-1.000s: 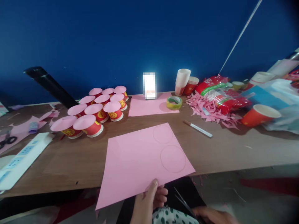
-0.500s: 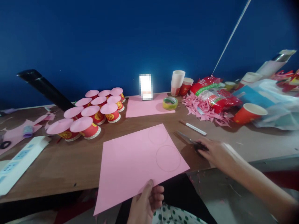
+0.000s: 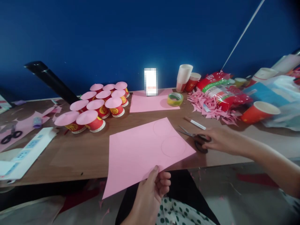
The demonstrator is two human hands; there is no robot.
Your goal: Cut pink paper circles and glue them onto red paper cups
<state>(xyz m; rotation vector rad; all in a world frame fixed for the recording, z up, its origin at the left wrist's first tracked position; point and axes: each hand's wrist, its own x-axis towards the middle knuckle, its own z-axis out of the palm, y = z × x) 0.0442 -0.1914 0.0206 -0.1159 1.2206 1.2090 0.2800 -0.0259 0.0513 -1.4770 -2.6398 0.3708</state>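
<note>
Pink paper, a broad sheet (image 3: 133, 156), fills the middle of the frame, hanging partly past the tabletop (image 3: 72, 153)'s near edge. From where I stand, the left hand (image 3: 156, 184) comes up from the bottom centre, thumb on top, the other fingers curled beneath. Its grip is narrow, pinching the sheet's near edge; the paper spreads up and to the left from the thumb, its lower-left corner drooping. Two drawn circles (image 3: 173, 146) mark its right-hand part.

The right arm reaches in from the right edge of the frame, the right hand (image 3: 217, 140) low over the tabletop, fingertips at the dark handles of the scissors (image 3: 192, 135). I cannot tell whether that grip clasps the handles or only touches them. The slightly parted blades point left, near the sheet's right side, and a pen (image 3: 198, 124) lies just above.

Red cups with pink cone tops (image 3: 95, 104) crowd the left, a power strip (image 3: 30, 153) below them; a tape roll (image 3: 175, 99) sits at upper centre.
</note>
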